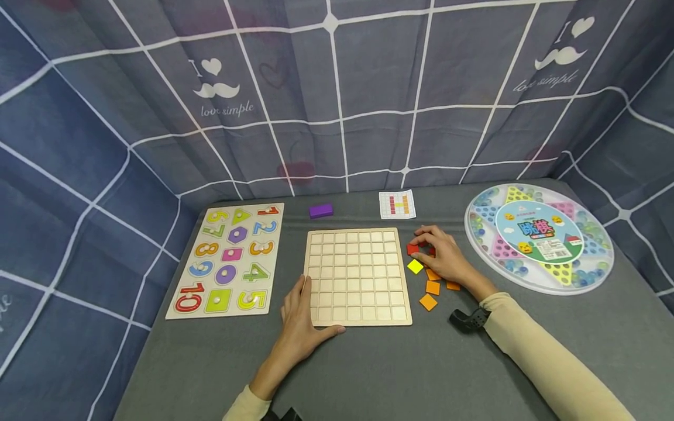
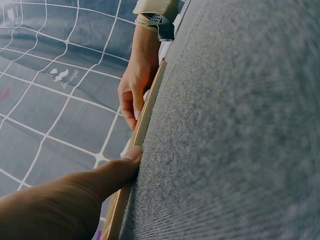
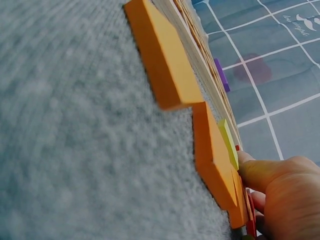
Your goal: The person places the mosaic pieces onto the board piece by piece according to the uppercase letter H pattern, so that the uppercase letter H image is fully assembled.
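A square wooden grid board (image 1: 358, 275) lies on the grey cloth. My left hand (image 1: 302, 327) rests at its near left corner, fingers straight along the left edge and thumb (image 2: 117, 175) against the front edge. Right of the board, my right hand (image 1: 442, 254) bends over a group of small square tiles, with thumb and fingers at a red tile (image 1: 412, 249), pinching it. A yellow tile (image 1: 415, 266) lies just below the fingertips. Several orange tiles (image 1: 429, 302) lie nearer the front, one partly under the palm. More red tiles sit partly hidden beneath the right hand.
A number and shape puzzle board (image 1: 226, 263) lies at the left. Behind the grid board are a purple block (image 1: 321, 211) and a small pattern card (image 1: 397, 204) with coloured squares. A round game board (image 1: 539, 237) lies at the right. Checked cloth walls (image 1: 368, 88) rise behind.
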The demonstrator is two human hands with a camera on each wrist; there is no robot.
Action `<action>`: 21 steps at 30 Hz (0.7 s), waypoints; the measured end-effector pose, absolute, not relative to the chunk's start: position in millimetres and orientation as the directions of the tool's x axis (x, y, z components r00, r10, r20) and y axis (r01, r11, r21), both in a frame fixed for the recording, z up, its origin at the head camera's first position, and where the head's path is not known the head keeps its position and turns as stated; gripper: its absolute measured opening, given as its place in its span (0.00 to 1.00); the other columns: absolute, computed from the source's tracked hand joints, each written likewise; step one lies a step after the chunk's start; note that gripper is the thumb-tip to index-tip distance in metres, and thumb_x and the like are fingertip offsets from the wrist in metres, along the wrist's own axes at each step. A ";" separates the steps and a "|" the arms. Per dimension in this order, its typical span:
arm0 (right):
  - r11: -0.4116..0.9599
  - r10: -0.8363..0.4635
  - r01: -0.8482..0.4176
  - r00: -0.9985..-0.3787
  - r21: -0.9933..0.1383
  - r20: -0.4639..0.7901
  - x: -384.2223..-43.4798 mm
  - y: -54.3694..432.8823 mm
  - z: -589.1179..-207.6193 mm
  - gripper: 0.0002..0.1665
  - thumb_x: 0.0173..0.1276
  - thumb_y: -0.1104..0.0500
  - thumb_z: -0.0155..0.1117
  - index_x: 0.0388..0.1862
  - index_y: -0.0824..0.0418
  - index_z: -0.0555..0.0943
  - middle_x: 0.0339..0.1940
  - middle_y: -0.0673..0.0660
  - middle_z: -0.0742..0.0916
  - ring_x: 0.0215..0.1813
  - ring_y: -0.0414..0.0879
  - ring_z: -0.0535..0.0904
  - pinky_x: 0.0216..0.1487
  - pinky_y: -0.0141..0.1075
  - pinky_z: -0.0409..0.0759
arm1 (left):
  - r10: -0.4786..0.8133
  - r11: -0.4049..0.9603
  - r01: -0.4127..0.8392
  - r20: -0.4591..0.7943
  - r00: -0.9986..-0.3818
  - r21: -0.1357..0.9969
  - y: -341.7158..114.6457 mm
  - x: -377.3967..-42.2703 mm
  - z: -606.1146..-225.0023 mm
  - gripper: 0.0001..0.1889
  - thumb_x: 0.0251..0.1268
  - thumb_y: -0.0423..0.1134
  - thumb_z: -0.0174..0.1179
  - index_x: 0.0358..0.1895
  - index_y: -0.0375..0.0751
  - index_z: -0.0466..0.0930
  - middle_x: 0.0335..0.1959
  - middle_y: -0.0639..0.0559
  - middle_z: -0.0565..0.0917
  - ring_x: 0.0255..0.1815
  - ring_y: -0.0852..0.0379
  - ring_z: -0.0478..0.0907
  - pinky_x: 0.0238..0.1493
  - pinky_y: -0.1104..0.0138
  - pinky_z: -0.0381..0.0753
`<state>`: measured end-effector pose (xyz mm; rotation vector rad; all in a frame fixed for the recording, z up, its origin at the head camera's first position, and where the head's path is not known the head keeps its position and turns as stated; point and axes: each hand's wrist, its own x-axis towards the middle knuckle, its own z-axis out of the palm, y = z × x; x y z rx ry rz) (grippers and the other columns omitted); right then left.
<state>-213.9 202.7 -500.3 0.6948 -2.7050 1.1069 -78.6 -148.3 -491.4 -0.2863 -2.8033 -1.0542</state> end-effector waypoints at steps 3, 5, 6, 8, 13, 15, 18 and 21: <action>0.625 -0.358 -0.465 -0.885 -0.627 0.298 -214.0 201.9 -499.5 0.14 0.63 0.59 0.71 0.47 0.60 0.83 0.59 0.63 0.78 0.65 0.61 0.69 0.65 0.63 0.53 | 0.131 0.743 0.222 0.189 -0.973 0.631 -148.6 -79.5 -491.3 0.66 0.34 0.55 0.81 0.76 0.30 0.51 0.75 0.32 0.54 0.72 0.32 0.53 0.60 0.42 0.54; 0.625 -0.358 -0.462 -0.886 -0.630 0.294 -214.0 201.7 -499.1 0.14 0.63 0.59 0.71 0.47 0.60 0.83 0.59 0.63 0.78 0.66 0.61 0.69 0.65 0.63 0.53 | 0.130 0.740 0.218 0.182 -0.975 0.636 -148.6 -79.3 -490.5 0.66 0.33 0.55 0.82 0.76 0.31 0.51 0.75 0.32 0.54 0.72 0.32 0.52 0.60 0.42 0.53; 0.624 -0.360 -0.464 -0.885 -0.629 0.295 -214.0 201.8 -499.1 0.14 0.63 0.59 0.71 0.47 0.60 0.83 0.59 0.63 0.78 0.65 0.61 0.69 0.65 0.63 0.53 | 0.130 0.740 0.215 0.179 -0.975 0.637 -148.7 -79.4 -490.4 0.66 0.34 0.55 0.82 0.76 0.31 0.51 0.75 0.32 0.54 0.72 0.33 0.52 0.60 0.43 0.53; 0.622 -0.360 -0.464 -0.885 -0.631 0.295 -214.0 202.0 -498.9 0.14 0.63 0.59 0.71 0.47 0.60 0.83 0.59 0.63 0.78 0.66 0.61 0.69 0.65 0.63 0.52 | 0.129 0.740 0.213 0.177 -0.976 0.637 -148.7 -79.2 -490.2 0.66 0.34 0.55 0.81 0.76 0.31 0.51 0.75 0.32 0.54 0.72 0.33 0.52 0.60 0.42 0.53; 0.600 -0.361 -0.482 -0.875 -0.639 0.322 -213.9 200.5 -493.0 0.13 0.64 0.59 0.71 0.46 0.59 0.83 0.58 0.62 0.79 0.67 0.60 0.68 0.64 0.63 0.49 | 0.131 0.735 0.215 0.177 -0.976 0.643 -147.9 -79.5 -489.3 0.66 0.35 0.55 0.81 0.76 0.31 0.51 0.75 0.32 0.53 0.73 0.33 0.52 0.61 0.42 0.52; 0.586 -0.367 -0.494 -0.868 -0.642 0.334 -213.1 195.6 -487.2 0.14 0.63 0.59 0.71 0.47 0.59 0.83 0.58 0.62 0.79 0.67 0.60 0.68 0.63 0.63 0.47 | 0.130 0.729 0.214 0.176 -0.976 0.650 -147.7 -79.2 -488.7 0.66 0.34 0.54 0.81 0.76 0.31 0.50 0.76 0.32 0.53 0.73 0.33 0.51 0.61 0.43 0.52; 0.560 -0.381 -0.514 -0.856 -0.649 0.349 -213.5 179.3 -478.0 0.15 0.62 0.59 0.72 0.47 0.58 0.83 0.59 0.63 0.79 0.64 0.60 0.69 0.61 0.62 0.47 | 0.128 0.725 0.216 0.181 -0.975 0.654 -147.7 -79.0 -488.5 0.66 0.33 0.53 0.82 0.76 0.31 0.50 0.76 0.32 0.53 0.73 0.33 0.51 0.60 0.43 0.52; 0.540 -0.390 -0.518 -0.853 -0.664 0.348 -215.0 153.2 -470.3 0.15 0.61 0.59 0.73 0.47 0.58 0.83 0.58 0.62 0.79 0.63 0.60 0.70 0.61 0.61 0.47 | 0.127 0.728 0.215 0.180 -0.975 0.651 -148.4 -78.6 -488.7 0.66 0.33 0.53 0.82 0.76 0.31 0.50 0.76 0.32 0.53 0.73 0.33 0.51 0.60 0.43 0.52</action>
